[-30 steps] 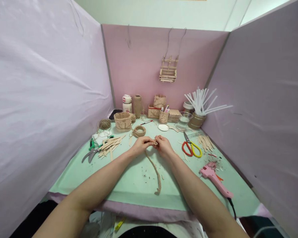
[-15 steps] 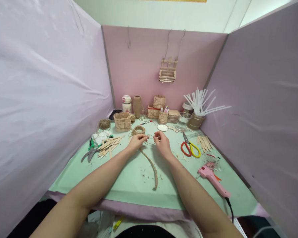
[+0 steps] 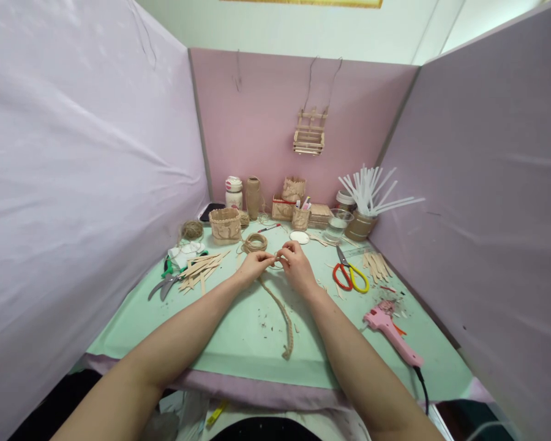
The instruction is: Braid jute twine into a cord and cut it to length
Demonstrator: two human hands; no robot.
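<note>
My left hand [image 3: 256,266] is pinched on the upper end of a braided jute cord [image 3: 282,311], which trails down the green tabletop toward the front edge. My right hand [image 3: 296,262] is closed close beside it, its fingertips on thin strands of twine coming from that end. The fingertips of both hands nearly touch, and the strands between them are mostly hidden. Just behind my left hand lies a coil of twine [image 3: 255,242].
Wooden sticks [image 3: 203,269] and pruning shears [image 3: 165,286] lie left. Scissors [image 3: 351,277], a pink glue gun [image 3: 392,335] and more sticks [image 3: 376,266] lie right. At the back stand a woven-look basket [image 3: 225,225], a glass bowl [image 3: 337,225] and a pot of white glue sticks [image 3: 362,224].
My right hand has come left to meet my left hand, and the loop of twine between them has shrunk. The cord's tail has shifted slightly toward the front edge.
</note>
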